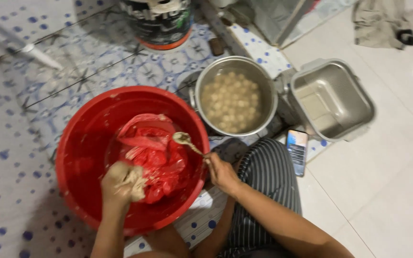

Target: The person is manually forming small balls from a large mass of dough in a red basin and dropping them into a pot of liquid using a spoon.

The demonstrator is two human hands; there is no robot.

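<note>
The left hand [120, 184] is clenched around a lump of pale paste [132, 179], squeezing it over the red plastic bag [151, 153] inside the red basin [80, 153]. The right hand [222, 173] pinches a spoon [185, 141], bowl held ready near the paste. 1 metal pot [264, 81] of pale balls in water sits just beside the basin, within reach. An empty metal tub [333, 98] and a phone [297, 150] lie on the tiled floor [383, 181].

Bare forearms, no sleeves. Left hand [120, 184] caked in pale paste. Right hand [222, 173] clean. Dark, white-pinstriped trousers [264, 181].
</note>
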